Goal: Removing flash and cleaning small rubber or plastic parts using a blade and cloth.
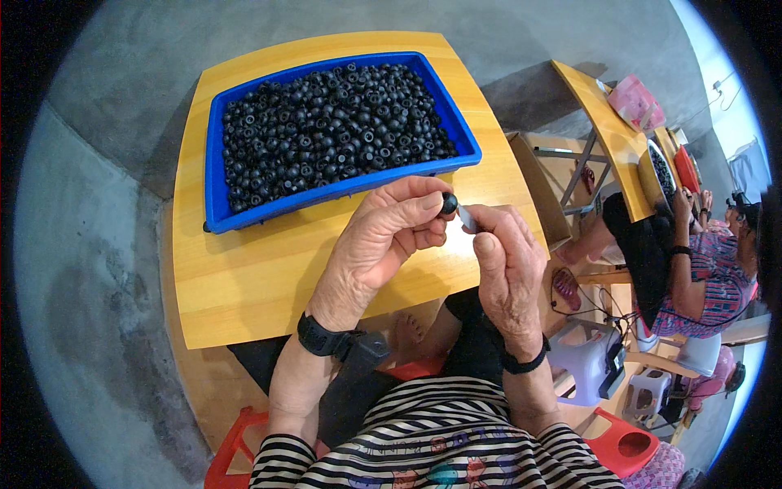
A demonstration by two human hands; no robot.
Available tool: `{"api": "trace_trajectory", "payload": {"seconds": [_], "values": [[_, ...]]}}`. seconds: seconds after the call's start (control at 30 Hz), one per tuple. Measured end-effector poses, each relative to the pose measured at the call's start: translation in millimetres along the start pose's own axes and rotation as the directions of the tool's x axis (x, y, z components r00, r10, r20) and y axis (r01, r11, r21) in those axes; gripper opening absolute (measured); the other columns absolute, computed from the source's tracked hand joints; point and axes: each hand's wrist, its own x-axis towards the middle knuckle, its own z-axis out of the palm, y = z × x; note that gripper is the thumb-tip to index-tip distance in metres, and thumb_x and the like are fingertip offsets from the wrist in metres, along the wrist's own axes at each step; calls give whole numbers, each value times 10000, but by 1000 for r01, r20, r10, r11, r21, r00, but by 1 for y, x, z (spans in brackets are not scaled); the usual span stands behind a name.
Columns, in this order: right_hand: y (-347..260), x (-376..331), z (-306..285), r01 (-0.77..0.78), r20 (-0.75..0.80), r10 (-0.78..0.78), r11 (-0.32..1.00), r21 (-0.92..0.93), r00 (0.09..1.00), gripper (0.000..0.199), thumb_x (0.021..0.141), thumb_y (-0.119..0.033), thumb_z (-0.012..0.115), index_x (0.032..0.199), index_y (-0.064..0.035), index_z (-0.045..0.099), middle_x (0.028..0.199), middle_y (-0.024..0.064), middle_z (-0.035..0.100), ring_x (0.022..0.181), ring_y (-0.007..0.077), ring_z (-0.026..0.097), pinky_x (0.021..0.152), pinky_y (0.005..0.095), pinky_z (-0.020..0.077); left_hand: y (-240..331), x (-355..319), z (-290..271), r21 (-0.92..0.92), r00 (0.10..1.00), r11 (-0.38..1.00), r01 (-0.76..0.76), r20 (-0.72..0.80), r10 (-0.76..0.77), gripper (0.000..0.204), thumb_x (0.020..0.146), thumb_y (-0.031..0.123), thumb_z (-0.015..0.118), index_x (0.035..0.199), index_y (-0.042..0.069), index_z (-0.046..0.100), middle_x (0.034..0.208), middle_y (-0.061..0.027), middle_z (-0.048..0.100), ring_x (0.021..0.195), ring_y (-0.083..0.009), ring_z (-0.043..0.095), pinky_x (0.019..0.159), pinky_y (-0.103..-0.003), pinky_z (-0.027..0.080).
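A person in a black-and-white striped top (pixel 432 444) sits on a red stool (pixel 232 452), forearms rising from the lower edge of the frame. A black device on a strap (pixel 326 338) circles the left wrist and a thin black band (pixel 521 363) the right. The left hand (pixel 383 240) is raised over the near edge of a small yellow wooden table (pixel 244 277), its fingertips closed around a small black round part (pixel 449 203) pinched between thumb and forefinger. The right hand (pixel 509 269) meets it from the other side, thumb and fingers closed on a small pale grey blade-like tool (pixel 466 217) whose tip touches the black part; what kind of tool it is cannot be made out. Both hands hover just above the tabletop, near its right corner.

Just beyond the hands, a blue plastic tray (pixel 216 163) sits on the table, filled nearly to its rim with many more of the same black round parts (pixel 326 122). Grey concrete floor (pixel 98 244) surrounds the table. Far to the right, another person in a patterned top (pixel 717 281) sits at a second yellow table (pixel 611 130), beside a dark round container (pixel 660 175), with a pink bag (pixel 635 102) resting on that table and low plastic stools (pixel 590 363) below.
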Motion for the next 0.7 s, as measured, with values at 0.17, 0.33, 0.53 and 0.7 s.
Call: {"api": "trace_trajectory", "payload": {"seconds": [0.17, 0.33, 0.53, 0.7], "values": [[-2, 1, 1, 52, -16, -53, 997, -52, 998, 166, 836, -145, 588, 899, 9, 598, 718, 132, 557, 625, 261, 562, 553, 325, 448, 0, -4, 0, -8, 1000, 1000, -6, -27, 6, 153, 828, 101, 624, 963, 31, 621, 822, -54, 654, 698, -106, 634, 663, -232, 539], [-4, 0, 9, 69, -11, -70, 997, -45, 997, 149, 809, -133, 618, 876, 0, 610, 693, 119, 558, 606, 257, 558, 533, 328, 445, -2, -5, -5, 19, 998, 999, -31, -51, 32, 152, 828, 98, 623, 961, 26, 622, 821, -48, 651, 692, -104, 632, 658, -231, 538], [-3, 0, 12, 77, 0, -78, 995, -55, 997, 175, 802, -174, 634, 871, -14, 615, 672, 108, 544, 582, 250, 547, 512, 329, 436, -1, -6, -8, 20, 999, 999, -29, -44, 30, 152, 827, 93, 622, 962, 23, 622, 820, -53, 652, 687, -106, 632, 656, -231, 539], [-2, 0, 15, 72, -8, -73, 996, -61, 997, 181, 805, -195, 635, 850, -21, 613, 661, 103, 535, 575, 247, 544, 508, 328, 433, -1, -6, -10, 24, 998, 999, -25, -58, 26, 153, 826, 89, 621, 962, 19, 621, 818, -57, 652, 678, -111, 630, 648, -227, 533]]}}
